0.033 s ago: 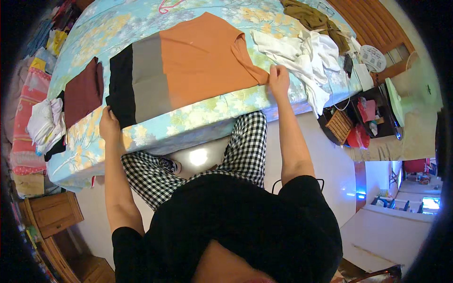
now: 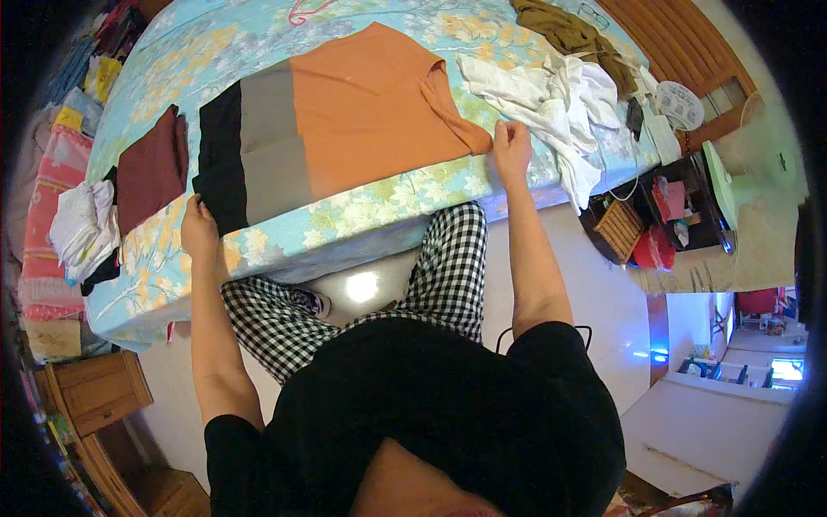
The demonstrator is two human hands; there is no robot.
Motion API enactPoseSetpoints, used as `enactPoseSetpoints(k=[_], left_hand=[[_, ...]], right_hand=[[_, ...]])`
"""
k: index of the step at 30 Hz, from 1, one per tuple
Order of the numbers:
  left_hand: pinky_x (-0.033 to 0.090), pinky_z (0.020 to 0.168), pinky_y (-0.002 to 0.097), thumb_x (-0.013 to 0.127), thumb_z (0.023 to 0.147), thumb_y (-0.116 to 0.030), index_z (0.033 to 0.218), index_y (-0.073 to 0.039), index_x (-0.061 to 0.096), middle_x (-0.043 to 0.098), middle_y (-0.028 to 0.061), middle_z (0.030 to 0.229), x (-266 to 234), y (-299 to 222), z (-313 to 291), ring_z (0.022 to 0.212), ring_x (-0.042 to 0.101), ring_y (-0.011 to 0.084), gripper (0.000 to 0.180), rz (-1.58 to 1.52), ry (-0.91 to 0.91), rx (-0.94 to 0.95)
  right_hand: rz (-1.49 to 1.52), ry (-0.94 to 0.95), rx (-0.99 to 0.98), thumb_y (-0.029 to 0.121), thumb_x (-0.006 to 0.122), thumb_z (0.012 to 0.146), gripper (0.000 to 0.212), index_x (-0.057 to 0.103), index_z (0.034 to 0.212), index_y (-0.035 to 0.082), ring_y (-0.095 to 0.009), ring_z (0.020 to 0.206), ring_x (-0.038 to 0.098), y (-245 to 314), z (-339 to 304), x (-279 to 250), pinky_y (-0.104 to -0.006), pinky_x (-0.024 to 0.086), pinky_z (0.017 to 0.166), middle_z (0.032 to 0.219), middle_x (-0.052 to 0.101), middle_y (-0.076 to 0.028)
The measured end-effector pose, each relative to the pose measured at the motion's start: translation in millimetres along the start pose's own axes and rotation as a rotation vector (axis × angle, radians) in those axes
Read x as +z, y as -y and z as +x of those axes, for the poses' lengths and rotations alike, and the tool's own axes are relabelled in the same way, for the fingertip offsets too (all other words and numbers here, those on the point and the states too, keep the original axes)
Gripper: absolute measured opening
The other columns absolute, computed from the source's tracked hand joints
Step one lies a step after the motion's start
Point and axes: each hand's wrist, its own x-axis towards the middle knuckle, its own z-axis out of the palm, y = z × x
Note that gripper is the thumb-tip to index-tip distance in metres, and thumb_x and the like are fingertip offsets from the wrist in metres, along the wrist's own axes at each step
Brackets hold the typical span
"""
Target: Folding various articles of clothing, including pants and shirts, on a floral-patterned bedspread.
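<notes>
A T-shirt (image 2: 362,116) in orange, grey and black blocks lies flat across the bed, its black hem to the left and its orange top to the right. At the near corner of that hem, my left hand (image 2: 200,231) is closed with the fabric edge in its fingers. My right hand (image 2: 512,151) pinches the orange corner at the near right end. Left of the shirt rests a folded maroon garment (image 2: 151,172). Beside it sits a small stack of white folded clothes (image 2: 84,220) with something black under it.
A crumpled white garment (image 2: 551,99) lies right of the shirt, partly hanging over the bed edge. Behind it are an olive garment (image 2: 568,34) and eyeglasses (image 2: 594,15). A pink hanger (image 2: 306,12) is at the far side. The flowered bed sheet (image 2: 362,211) shows along the front.
</notes>
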Motion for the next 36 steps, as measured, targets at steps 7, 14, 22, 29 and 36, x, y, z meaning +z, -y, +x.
enactPoseSetpoints(k=[7, 14, 22, 29, 36], left_hand=[[0.048, 0.072, 0.0403, 0.044, 0.091, -0.024, 0.112, -0.012, 0.057, 0.064, 0.0141, 0.099, 8.8, 10.4, -0.6, 0.086, 0.061, 0.0333, 0.027, -0.029, -0.064, 0.039], [0.047, 0.074, 0.0398, 0.043, 0.091, -0.022, 0.111, -0.01, 0.058, 0.063, 0.0168, 0.099, 8.8, 12.4, -0.4, 0.088, 0.061, 0.0344, 0.028, -0.133, -0.099, 0.077], [0.047, 0.073, 0.0398, 0.043, 0.092, -0.02, 0.11, -0.008, 0.058, 0.063, 0.0186, 0.096, -1.6, 29.2, 13.4, 0.088, 0.061, 0.0353, 0.026, -0.218, -0.141, 0.123], [0.047, 0.072, 0.0389, 0.042, 0.092, -0.023, 0.112, -0.011, 0.057, 0.064, 0.0142, 0.099, -3.2, 30.0, 4.8, 0.086, 0.061, 0.0325, 0.027, -0.051, -0.075, 0.117], [0.047, 0.073, 0.0383, 0.043, 0.092, -0.026, 0.111, -0.012, 0.058, 0.063, 0.0125, 0.101, -0.2, 29.6, -0.6, 0.089, 0.061, 0.031, 0.028, -0.029, -0.085, 0.07]], right_hand=[[-0.184, 0.125, 0.04, 0.023, 0.071, 0.068, 0.024, 0.065, 0.082, 0.005, -0.029, 0.081, 0.059, 8.8, -32.0, -4.8, -0.0387, 0.047, 0.073, 0.084, 0.063, -0.013], [-0.047, 0.17, 0.127, 0.014, 0.068, 0.07, 0.017, 0.065, 0.083, 0.005, -0.023, 0.066, 0.062, -0.7, -24.7, 4.6, -0.0341, 0.049, 0.062, 0.074, 0.065, -0.01], [0.499, 0.3, 0.271, 0.004, 0.057, 0.079, 0.007, 0.059, 0.085, 0.004, -0.007, 0.069, 0.052, -18.0, 25.4, -30.8, -0.0199, 0.042, 0.066, 0.076, 0.058, 0.002], [-0.568, 0.561, 0.017, 0.01, 0.053, 0.074, 0.016, 0.065, 0.085, 0.008, -0.036, 0.076, 0.059, -14.9, 4.1, -42.9, -0.0437, 0.047, 0.074, 0.083, 0.062, -0.017], [-0.305, 0.158, -0.273, 0.019, 0.056, 0.076, 0.019, 0.064, 0.083, 0.003, -0.035, 0.08, 0.057, 45.1, -13.7, -10.5, -0.0437, 0.046, 0.074, 0.083, 0.061, -0.016]])
